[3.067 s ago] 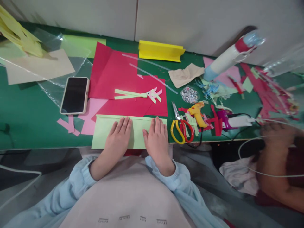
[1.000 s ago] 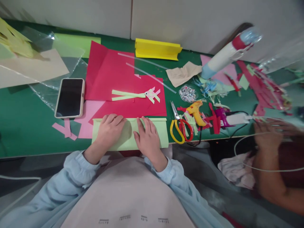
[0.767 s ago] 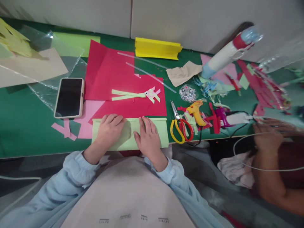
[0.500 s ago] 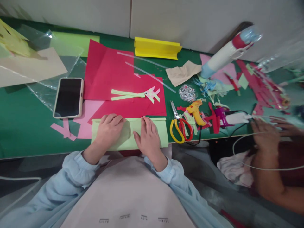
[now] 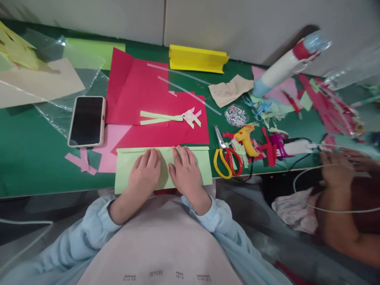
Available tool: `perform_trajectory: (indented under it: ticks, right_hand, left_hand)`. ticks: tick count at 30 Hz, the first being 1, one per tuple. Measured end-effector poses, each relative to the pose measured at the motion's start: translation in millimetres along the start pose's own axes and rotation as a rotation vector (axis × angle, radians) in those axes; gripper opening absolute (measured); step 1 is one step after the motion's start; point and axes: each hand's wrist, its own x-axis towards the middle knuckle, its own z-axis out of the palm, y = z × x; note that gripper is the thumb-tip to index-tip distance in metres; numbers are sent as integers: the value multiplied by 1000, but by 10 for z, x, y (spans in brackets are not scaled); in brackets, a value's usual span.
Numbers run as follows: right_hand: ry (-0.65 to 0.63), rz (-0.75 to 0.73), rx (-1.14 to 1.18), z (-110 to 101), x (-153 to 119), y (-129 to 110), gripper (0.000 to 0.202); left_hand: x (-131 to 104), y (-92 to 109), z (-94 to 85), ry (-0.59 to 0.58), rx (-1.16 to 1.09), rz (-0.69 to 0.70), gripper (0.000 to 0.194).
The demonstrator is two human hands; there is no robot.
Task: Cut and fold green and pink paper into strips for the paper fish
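Observation:
A light green sheet [image 5: 123, 174] lies at the table's front edge, with a narrow folded strip along its far edge. My left hand [image 5: 146, 168] rests flat on it, left of the middle, fingertips at the fold. To the right, my right hand [image 5: 186, 170] presses on the same fold with its fingers spread. Beyond the sheet are red papers [image 5: 133, 93], and on them lies a small woven pink and green paper fish [image 5: 190, 117] with long green strips. Scissors [image 5: 226, 156] with yellow and red handles lie right of the sheet.
A phone [image 5: 87, 120] lies on the left. On the right are a yellow glue gun [image 5: 247, 140], paper scraps, a packet of small beads or eyes [image 5: 236, 115] and a leaning white bottle [image 5: 285, 65]. Another person's hands [image 5: 338, 168] are at the far right.
My left hand has slid right along the fold, closer to my right hand, uncovering the sheet's left part. My right hand has barely moved.

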Motion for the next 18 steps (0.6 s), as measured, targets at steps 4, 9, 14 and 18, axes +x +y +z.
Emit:
perform_trajectory:
  ticks: [4, 9, 14, 18]
  right_hand:
    - [-32, -59, -11, -77, 64, -89, 49]
    - [-43, -89, -9, -36, 113, -139, 48]
    - [-16, -68, 12, 25, 82, -126, 49]
    - [-17, -58, 11, 27, 71, -137, 49]
  left_hand:
    - [-37, 100, 30, -21, 16, -56, 43]
    - [-12, 109, 23, -45, 49, -43, 41]
    - [30, 112, 30, -38, 39, -66, 42]
    - [45, 146, -10, -41, -3, -118, 42]
